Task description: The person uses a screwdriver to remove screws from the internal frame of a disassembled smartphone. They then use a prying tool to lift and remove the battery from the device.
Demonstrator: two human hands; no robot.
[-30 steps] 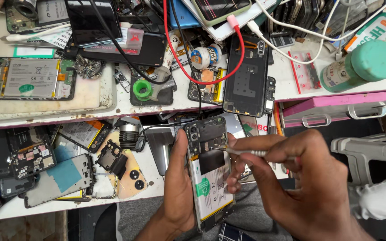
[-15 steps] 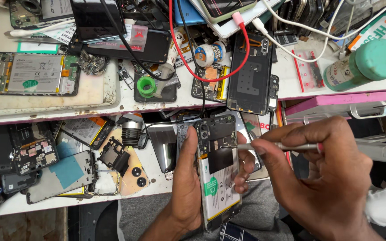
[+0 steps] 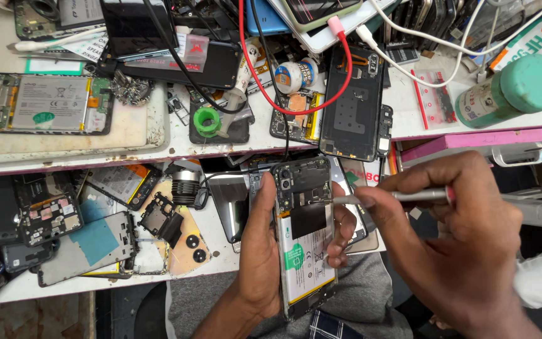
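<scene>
The left hand (image 3: 260,251) grips the opened, backless smartphone (image 3: 305,235) lengthwise upright, while the right hand (image 3: 465,245) pinches a slim metal screwdriver (image 3: 390,197) pointing leftward across its upper half.

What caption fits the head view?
Left hand holds an opened phone; right hand applies a thin tool.

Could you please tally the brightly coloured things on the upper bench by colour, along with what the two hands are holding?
Red: 1, the looping red cable.
Green: 2, the round green tape roll and the green-capped bottle.
Held: 2, the opened smartphone with exposed battery in the left hand, and the slim metal screwdriver in the right hand.
Total: 5.
</scene>
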